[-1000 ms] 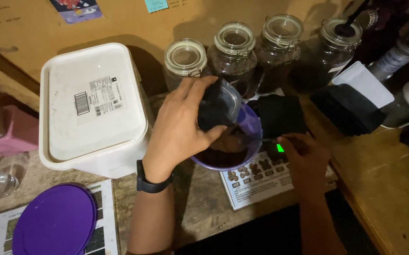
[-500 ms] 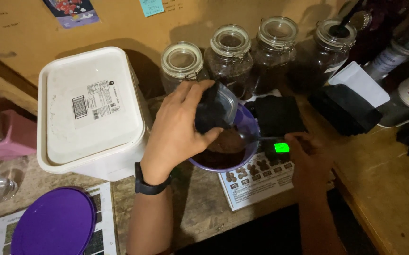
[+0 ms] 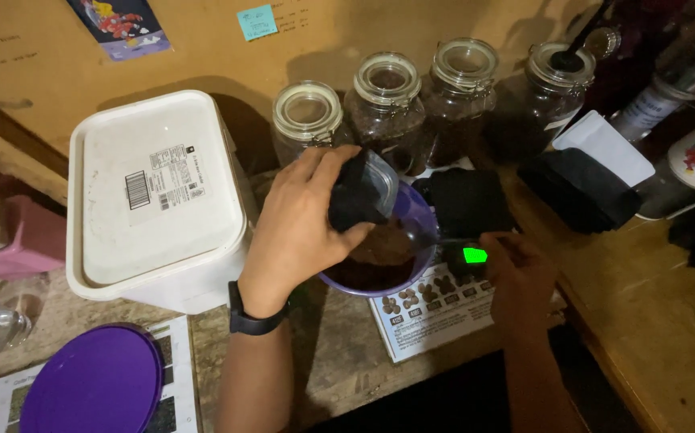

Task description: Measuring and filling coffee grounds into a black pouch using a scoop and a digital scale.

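Note:
My left hand [image 3: 303, 228] grips a black pouch with a clear open mouth [image 3: 363, 192], tilted over a purple bowl [image 3: 415, 212] that holds dark brown grounds. My right hand [image 3: 520, 277] holds a thin spoon handle [image 3: 450, 239] that reaches into the bowl from the right. A small scale with a lit green display [image 3: 474, 256] sits just under my right hand's fingers. A black watch is on my left wrist.
A large white lidded tub [image 3: 155, 196] stands at left. Several glass jars [image 3: 387, 96] line the back wall. A purple lid [image 3: 91, 381] lies at bottom left on a printed chart. Black pouches [image 3: 580, 188], a white card and a printed sheet [image 3: 435, 309] lie to the right.
The view has drifted slightly; the pouch and both hands stay over the bowl. The green display, partly covered a second ago, now shows beside my right fingers.

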